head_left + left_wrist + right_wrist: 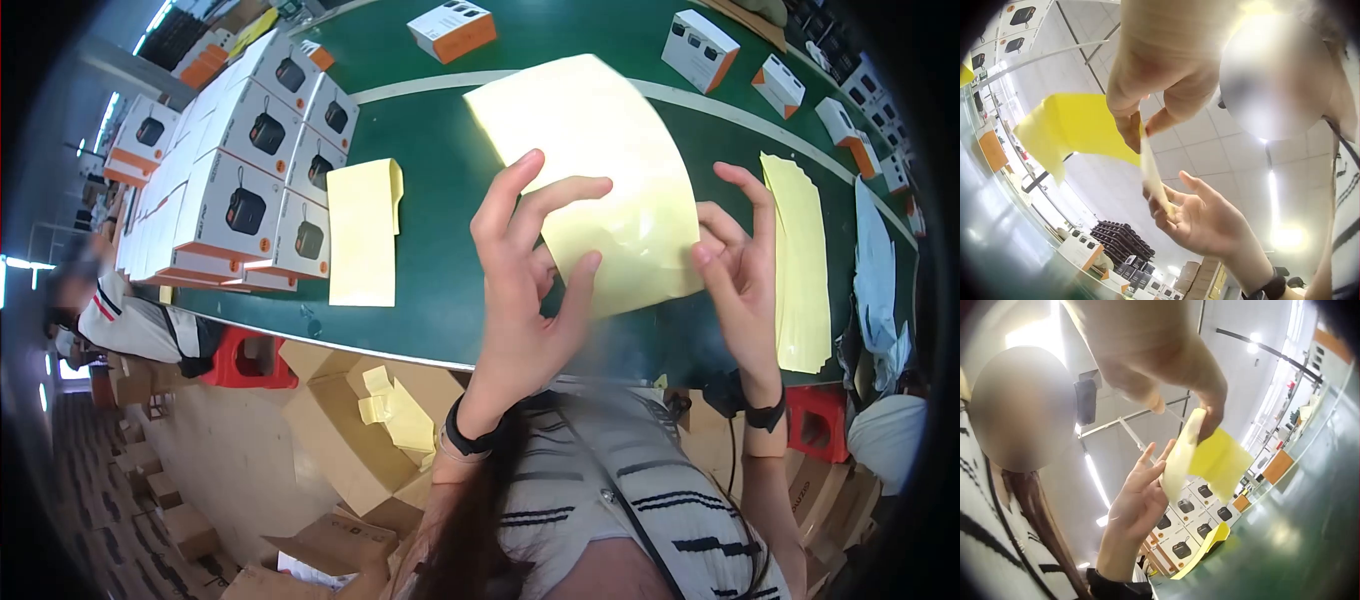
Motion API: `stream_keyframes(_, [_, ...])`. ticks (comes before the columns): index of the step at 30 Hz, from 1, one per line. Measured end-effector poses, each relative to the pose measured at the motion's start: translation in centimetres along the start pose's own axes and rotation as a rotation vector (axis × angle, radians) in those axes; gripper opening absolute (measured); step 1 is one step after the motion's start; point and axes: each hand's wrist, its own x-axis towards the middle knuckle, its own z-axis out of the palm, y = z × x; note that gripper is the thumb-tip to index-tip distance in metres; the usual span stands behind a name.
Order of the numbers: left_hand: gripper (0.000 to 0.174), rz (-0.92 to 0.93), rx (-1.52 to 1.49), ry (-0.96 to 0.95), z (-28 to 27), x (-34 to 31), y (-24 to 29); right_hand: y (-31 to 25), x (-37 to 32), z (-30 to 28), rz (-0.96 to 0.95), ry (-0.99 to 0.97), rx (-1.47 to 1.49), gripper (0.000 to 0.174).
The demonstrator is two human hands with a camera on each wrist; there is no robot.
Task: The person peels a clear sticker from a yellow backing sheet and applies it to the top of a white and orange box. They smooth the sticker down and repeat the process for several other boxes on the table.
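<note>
A pale yellow glossy sheet [620,180] is held up, bent in a curve, above the green table. My left hand [530,270] pinches its lower left edge, with the index finger raised along the front. On the opposite side, my right hand [740,265] grips the lower right edge between thumb and fingers. The left wrist view shows the left hand [1166,75] pinching the sheet [1088,125] from above. From the right wrist, the right hand [1160,356] holds the sheet [1184,453] by its upper edge.
White-and-orange product boxes [235,205] are stacked at left beside a folded yellow piece [362,235]. A pile of yellow sheets [800,265] lies at right. More boxes [700,50] stand along the far side of the green table [430,130]. An open carton [350,440] holds yellow scraps below.
</note>
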Motion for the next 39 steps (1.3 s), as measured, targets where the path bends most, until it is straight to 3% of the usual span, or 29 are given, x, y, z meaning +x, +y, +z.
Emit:
stream_keyframes(2, [0.086, 0.060, -0.124, -0.043, -0.1, -0.3, 0.1, 0.3, -0.4, 0.5, -0.036, 0.038, -0.018, 0.066])
stream_keyframes(11, [0.101, 0.144, -0.027, -0.103, -0.2, -1.1, 0.7, 0.6, -1.2, 2.0, -0.186, 0.154, -0.004, 0.070])
stream_keyframes(15, [0.113, 0.142, -0.120, -0.063, 0.0, -1.8, 0.5, 0.9, -1.8, 2.0, -0.201, 0.181, 0.014, 0.069])
stream_keyframes(17, [0.118, 0.045, -0.352, 0.065, 0.3, -1.7, 1.2, 1.1, -2.1, 2.0, -0.213, 0.190, 0.023, 0.069])
stream_keyframes(20, [0.117, -0.038, -0.530, 0.063, -0.6, -1.6, 1.1, 1.4, -2.5, 1.7, -0.230, 0.171, 0.025, 0.068])
stream_keyframes(25, [0.110, -0.143, -0.550, 0.088, 0.4, -0.9, 2.0, 1.1, -3.2, 2.0, -0.134, 0.220, 0.051, 0.068])
stream_keyframes(29, [0.102, -0.352, -0.457, 0.130, 0.6, -1.3, 2.4, 1.2, -3.2, 1.8, -0.096, 0.259, -0.009, 0.068])
stream_keyframes(31, [0.100, -0.455, -0.485, 0.129, 0.9, -1.5, 2.7, 1.7, -2.6, 0.8, -0.431, 0.312, -0.684, 0.063])
stream_keyframes(32, [0.099, -0.445, -0.518, 0.152, 1.0, -1.4, 2.8, 1.4, -2.6, 0.7, -0.425, 0.312, -0.684, 0.063])
stream_keyframes(34, [0.098, -0.437, -0.548, 0.179, 1.1, -1.3, 2.8, 0.5, -2.3, 0.7, -0.522, 0.410, -1.030, 0.056])
stream_keyframes(35, [0.098, -0.441, -0.545, 0.175, 1.1, -1.2, 2.8, 0.4, -2.2, 0.9, -0.529, 0.450, -0.992, 0.041])
stream_keyframes(36, [0.099, -0.445, -0.543, 0.171, 1.1, -1.2, 2.9, -0.1, -2.1, 0.9, -0.527, 0.450, -0.990, 0.041])
stream_keyframes(38, [0.100, -0.434, -0.457, 0.141, 1.1, -1.4, 2.8, -1.6, -1.8, 0.8, -0.626, 0.156, -1.243, 0.034])
stream_keyframes(39, [0.101, -0.423, -0.372, 0.109, 1.1, -1.5, 2.8, -1.8, -1.3, 1.5, -0.604, 0.152, -1.189, 0.030])
